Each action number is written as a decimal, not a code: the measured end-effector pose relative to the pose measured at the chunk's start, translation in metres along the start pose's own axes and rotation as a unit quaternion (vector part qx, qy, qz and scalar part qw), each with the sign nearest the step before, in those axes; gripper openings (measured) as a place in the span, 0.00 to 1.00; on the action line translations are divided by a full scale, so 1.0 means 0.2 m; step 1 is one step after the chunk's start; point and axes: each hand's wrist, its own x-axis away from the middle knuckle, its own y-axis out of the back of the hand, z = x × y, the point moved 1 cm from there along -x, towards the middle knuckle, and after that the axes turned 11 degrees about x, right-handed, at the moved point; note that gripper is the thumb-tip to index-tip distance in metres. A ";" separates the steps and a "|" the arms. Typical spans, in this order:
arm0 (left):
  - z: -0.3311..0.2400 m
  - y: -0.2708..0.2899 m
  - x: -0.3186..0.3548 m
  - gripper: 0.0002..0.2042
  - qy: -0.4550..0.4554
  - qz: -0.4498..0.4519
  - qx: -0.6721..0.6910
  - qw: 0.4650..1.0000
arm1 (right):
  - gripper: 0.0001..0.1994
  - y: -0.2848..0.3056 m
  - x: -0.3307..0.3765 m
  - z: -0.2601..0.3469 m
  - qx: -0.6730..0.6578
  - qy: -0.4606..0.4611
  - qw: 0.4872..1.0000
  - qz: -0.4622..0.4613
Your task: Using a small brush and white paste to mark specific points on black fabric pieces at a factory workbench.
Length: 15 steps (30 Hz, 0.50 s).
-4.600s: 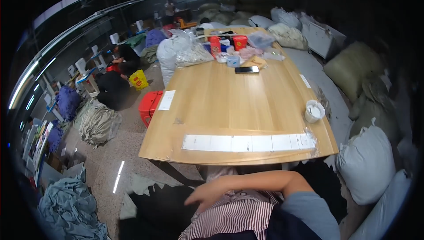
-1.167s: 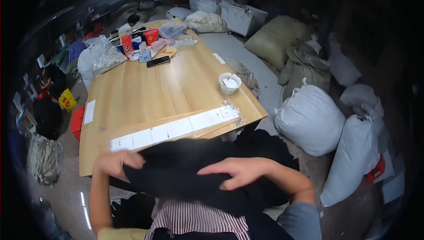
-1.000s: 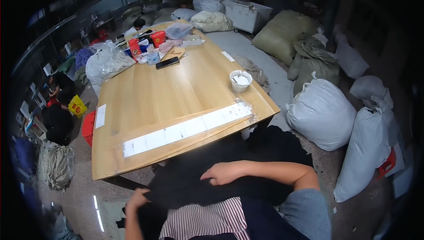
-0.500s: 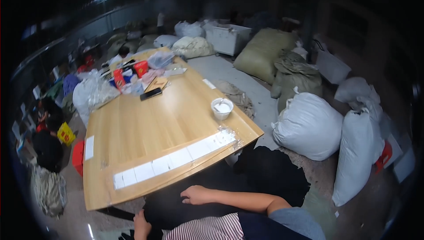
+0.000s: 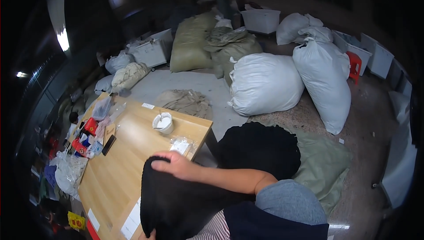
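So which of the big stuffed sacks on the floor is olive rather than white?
The olive sack leaning at the back, left of the two white sacks, beside a white bin.

Dim storeroom with a grey concrete floor. Stood at the left, a pale wooden table. Piled behind it, bulging white sacks and olive sacks, with white plastic crates along the dark far wall. Glowed at the upper left, one bright light.

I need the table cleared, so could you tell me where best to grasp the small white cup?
Probably by the rim of the small white cup, coming from above: it stands upright and open-topped on the wooden table, with bare wood around it and no handle showing.
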 end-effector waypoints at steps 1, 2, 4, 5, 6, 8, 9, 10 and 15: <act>0.02 -0.02 -0.02 0.29 -0.004 0.003 0.000 1.000 | 0.12 -0.01 0.00 -0.09 0.148 -0.004 0.989 -0.017; 0.02 -0.06 -0.02 0.29 0.025 0.063 0.112 0.991 | 0.16 -0.06 0.02 -0.20 0.219 0.006 0.976 0.015; -0.05 -0.12 -0.01 0.29 -0.005 0.140 0.096 0.985 | 0.37 -0.18 0.14 -0.44 0.256 -0.153 0.930 0.213; -0.11 -0.13 0.02 0.29 -0.062 0.139 0.084 0.985 | 0.43 -0.26 0.20 -0.54 0.263 -0.116 0.903 0.319; -0.18 -0.15 0.05 0.28 -0.090 0.143 0.066 0.983 | 0.45 -0.31 0.24 -0.62 0.336 -0.068 0.851 0.397; -0.27 -0.17 0.13 0.23 -0.049 0.088 0.092 0.991 | 0.35 -0.32 0.26 -0.73 0.377 -0.057 0.846 0.373; -0.29 -0.20 0.18 0.23 -0.104 0.056 0.154 0.981 | 0.30 -0.31 0.26 -0.76 0.412 -0.059 0.840 0.348; -0.27 -0.23 0.21 0.23 -0.158 0.025 0.214 0.964 | 0.23 -0.27 0.25 -0.77 0.395 -0.075 0.865 0.300; 0.37 -0.60 0.14 0.33 -0.100 -0.245 -0.233 0.936 | 0.26 -0.10 0.18 -0.66 0.129 -0.151 0.980 -0.023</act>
